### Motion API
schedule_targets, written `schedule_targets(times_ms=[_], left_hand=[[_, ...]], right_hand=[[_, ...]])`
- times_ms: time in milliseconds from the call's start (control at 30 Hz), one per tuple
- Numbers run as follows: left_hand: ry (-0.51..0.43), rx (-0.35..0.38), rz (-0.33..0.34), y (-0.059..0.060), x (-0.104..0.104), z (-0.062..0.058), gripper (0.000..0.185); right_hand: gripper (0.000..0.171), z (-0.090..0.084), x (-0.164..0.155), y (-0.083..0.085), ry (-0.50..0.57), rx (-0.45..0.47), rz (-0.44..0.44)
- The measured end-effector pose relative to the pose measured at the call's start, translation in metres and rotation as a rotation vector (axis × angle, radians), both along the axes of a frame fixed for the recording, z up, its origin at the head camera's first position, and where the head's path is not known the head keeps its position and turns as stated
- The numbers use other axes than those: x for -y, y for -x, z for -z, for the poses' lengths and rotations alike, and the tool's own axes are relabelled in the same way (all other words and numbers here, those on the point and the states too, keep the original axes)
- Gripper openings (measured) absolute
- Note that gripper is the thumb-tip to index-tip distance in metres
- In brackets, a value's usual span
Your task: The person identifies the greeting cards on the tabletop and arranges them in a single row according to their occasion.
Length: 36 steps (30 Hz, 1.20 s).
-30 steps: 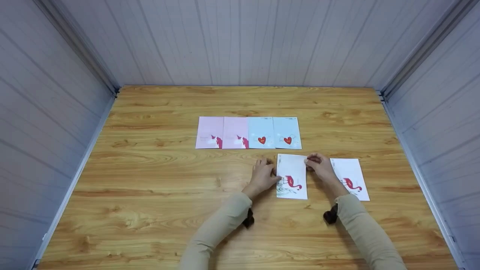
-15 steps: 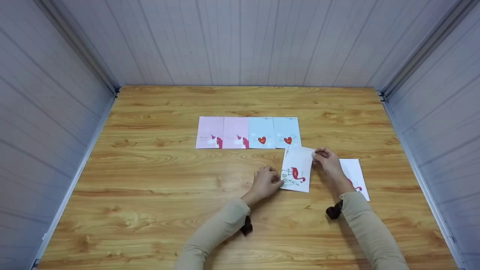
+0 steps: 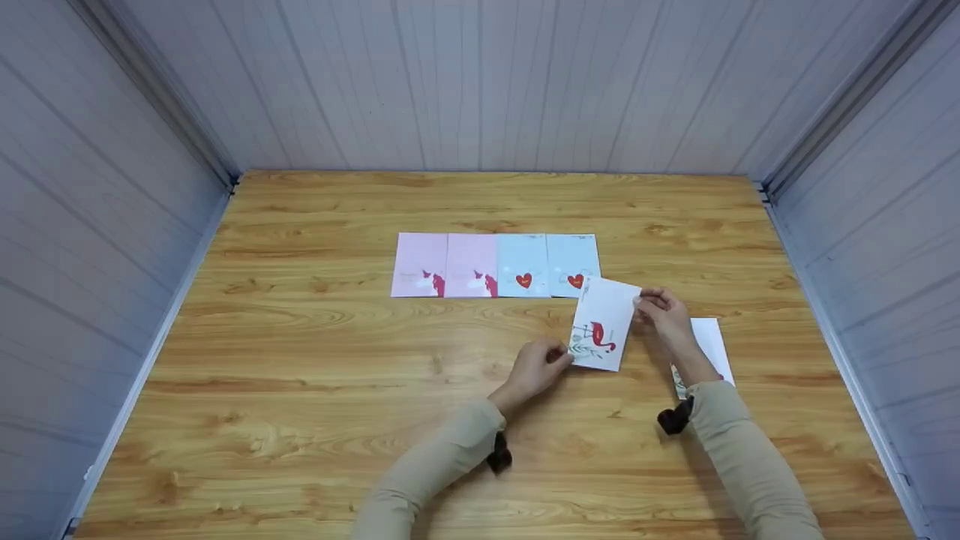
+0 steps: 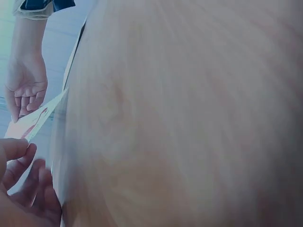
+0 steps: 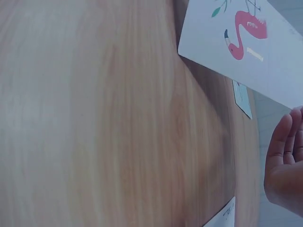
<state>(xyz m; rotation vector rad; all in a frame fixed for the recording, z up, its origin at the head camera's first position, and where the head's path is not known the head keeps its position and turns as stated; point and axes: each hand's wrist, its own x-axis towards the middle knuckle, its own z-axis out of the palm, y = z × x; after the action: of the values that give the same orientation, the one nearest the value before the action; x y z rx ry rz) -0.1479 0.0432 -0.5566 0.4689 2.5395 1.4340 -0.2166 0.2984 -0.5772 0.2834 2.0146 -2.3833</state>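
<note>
A white card with a red flamingo (image 3: pixel 609 304) is held between both hands, tilted, its lower edge nearer me. My left hand (image 3: pixel 534 369) pinches the card's lower left corner between thumb and index finger; the left wrist view shows that pinch close up. On the opposite side, my right hand (image 3: pixel 667 319) grips the upper right edge by its fingertips. In the right wrist view the card (image 5: pixel 274 52) stands off the tabletop and casts a shadow. Its upper left corner overlaps a pale blue heart card (image 3: pixel 571 251) in the head view.
Left of that blue card lie another blue heart card (image 3: pixel 522 256) and two pink cards (image 3: pixel 471 251), edge to edge in one row. A second flamingo card (image 3: pixel 709 341) lies partly under the right forearm in view. Panelled walls (image 3: pixel 480 82) enclose the wooden table (image 3: pixel 300 390).
The held flamingo card has moved right and away from me, rising and turning slightly clockwise. Both hands moved with it, the left one now pinching its corner. The other cards stayed put.
</note>
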Motion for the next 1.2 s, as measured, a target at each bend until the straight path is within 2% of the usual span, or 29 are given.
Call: schedule_targets(times_ms=[133,400,567,700,933,1133,1200], left_hand=[[-0.096,0.06,-0.014,0.002,-0.006,-0.001,0.013],[-0.244,0.249,-0.122,0.01,-0.022,-0.003,0.013],[-0.34,0.317,-0.214,0.016,-0.033,-0.001,0.014],[-0.383,0.34,-0.267,0.019,-0.041,0.0,0.013],[-0.373,0.316,-0.342,0.027,-0.056,-0.001,0.012],[-0.389,0.364,-0.394,0.038,-0.068,-0.006,0.014],[-0.37,0.351,-0.405,0.042,-0.072,-0.008,0.014]], right_hand=[[0.033,0.003,-0.001,0.0,-0.016,-0.018,-0.007],[0.03,-0.021,0.009,-0.02,-0.129,0.01,-0.062],[0.031,-0.015,0.005,-0.025,-0.135,-0.004,-0.078],[0.032,-0.019,0.005,-0.031,-0.202,-0.015,-0.078],[0.038,-0.031,0.006,-0.04,-0.287,0.096,-0.019],[0.048,-0.034,0.0,-0.039,-0.323,0.121,-0.046],[0.048,-0.033,-0.002,-0.036,-0.32,0.126,-0.036]])
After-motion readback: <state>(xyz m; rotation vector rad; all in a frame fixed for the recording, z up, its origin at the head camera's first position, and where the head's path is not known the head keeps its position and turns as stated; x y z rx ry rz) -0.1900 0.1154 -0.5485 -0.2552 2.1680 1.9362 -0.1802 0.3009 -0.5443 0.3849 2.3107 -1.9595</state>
